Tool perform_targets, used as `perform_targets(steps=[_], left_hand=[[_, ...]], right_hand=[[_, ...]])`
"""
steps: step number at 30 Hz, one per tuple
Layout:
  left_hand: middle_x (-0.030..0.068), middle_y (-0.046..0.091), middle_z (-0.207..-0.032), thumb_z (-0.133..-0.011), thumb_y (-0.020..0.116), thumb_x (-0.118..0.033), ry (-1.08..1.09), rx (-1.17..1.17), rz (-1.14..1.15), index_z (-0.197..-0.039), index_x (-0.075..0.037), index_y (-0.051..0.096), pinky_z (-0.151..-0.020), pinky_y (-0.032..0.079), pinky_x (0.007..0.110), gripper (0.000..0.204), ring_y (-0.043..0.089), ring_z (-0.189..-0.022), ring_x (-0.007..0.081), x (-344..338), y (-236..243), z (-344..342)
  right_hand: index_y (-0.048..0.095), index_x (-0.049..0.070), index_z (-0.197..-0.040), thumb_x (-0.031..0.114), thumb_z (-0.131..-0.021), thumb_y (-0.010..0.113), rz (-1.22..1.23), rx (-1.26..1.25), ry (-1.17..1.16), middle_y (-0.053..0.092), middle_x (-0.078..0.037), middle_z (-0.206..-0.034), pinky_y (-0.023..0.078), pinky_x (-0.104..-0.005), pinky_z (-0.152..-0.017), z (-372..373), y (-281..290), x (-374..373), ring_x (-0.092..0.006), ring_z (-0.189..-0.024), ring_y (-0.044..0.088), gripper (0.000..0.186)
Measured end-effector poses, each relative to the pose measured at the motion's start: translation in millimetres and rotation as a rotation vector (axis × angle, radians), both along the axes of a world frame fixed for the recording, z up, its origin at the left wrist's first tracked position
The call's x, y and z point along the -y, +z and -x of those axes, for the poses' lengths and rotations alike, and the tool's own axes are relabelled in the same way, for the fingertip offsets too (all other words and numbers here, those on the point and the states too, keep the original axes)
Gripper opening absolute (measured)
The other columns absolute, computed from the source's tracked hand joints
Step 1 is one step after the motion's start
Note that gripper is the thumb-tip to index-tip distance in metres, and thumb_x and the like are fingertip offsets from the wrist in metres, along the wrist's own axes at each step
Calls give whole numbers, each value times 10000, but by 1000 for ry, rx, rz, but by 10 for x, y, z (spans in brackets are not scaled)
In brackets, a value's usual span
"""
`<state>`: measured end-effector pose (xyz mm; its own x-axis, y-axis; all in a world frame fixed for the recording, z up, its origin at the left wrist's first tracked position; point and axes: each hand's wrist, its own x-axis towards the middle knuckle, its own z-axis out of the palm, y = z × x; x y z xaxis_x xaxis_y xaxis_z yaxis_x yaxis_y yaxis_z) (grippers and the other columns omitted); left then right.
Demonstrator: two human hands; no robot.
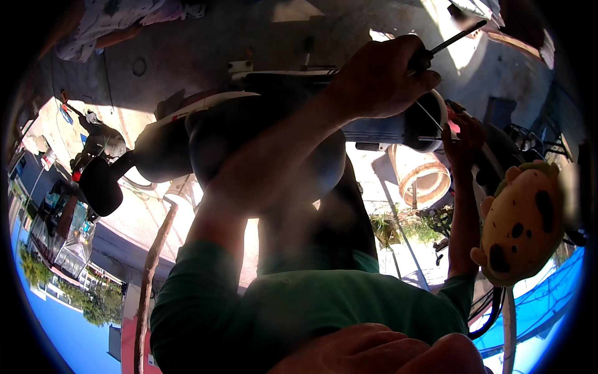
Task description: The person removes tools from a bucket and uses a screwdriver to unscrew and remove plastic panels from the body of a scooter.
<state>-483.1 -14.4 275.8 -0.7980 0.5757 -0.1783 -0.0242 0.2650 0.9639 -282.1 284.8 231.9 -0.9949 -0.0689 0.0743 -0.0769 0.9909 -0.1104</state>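
Observation:
My left arm stretches up and across toward the right, over a dark seat. My left hand (383,78) is closed around the dark handle of a screwdriver (458,37), whose shaft points up and to the right. Lower and farther right, my right hand (464,140) has its fingers bent beside a red piece (454,123) and thin metal rods (430,138). One rod appears to lie at its fingertips, but shadow hides the grip. Close to both hands is a vehicle part with a pale curved rim (440,107). The black seat (268,137) lies under my left forearm.
A yellow plush toy head (523,224) sits beside my right forearm. Beyond the seat stands a round, tub-like pot (430,184). A black padded part (99,187) sticks out at left, near a wooden pole (156,262). Another person's patterned clothing (118,22) shows at upper left.

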Motion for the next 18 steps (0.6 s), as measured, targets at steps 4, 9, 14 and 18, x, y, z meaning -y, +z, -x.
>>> perform_targets(steps=[4,9,14,18], left_hand=[[152,679,-800,-909,764,-346,-13,44,6,-971,-15,650,-700,545,403,354,683,-730,294,-17,-5,9],[102,685,-784,-915,773,-295,3,122,-36,-973,-21,655,-688,541,362,303,672,-714,195,-15,-37,16],[63,681,-777,-930,772,-287,28,148,-97,-983,-24,658,-691,535,331,291,652,-722,134,-20,-78,9],[59,683,-780,-936,770,-295,33,127,-82,-982,-25,659,-697,535,328,295,649,-726,131,-20,-89,-5]], right_hand=[[711,101,-1060,329,-854,810,-182,-14,-219,700,-106,-939,517,-440,-875,-201,-20,65,-302,-933,674,322],[712,21,-1062,334,-863,847,35,-177,-650,669,-90,-818,529,-363,-682,-488,-263,235,-241,-722,645,394],[704,-11,-993,262,-849,878,233,-336,-987,689,-99,-821,540,-354,-703,-722,-562,265,-234,-720,664,354],[654,-13,-1014,181,-832,894,86,-354,-899,701,-90,-850,540,-333,-680,-804,-576,224,-233,-719,666,359]])
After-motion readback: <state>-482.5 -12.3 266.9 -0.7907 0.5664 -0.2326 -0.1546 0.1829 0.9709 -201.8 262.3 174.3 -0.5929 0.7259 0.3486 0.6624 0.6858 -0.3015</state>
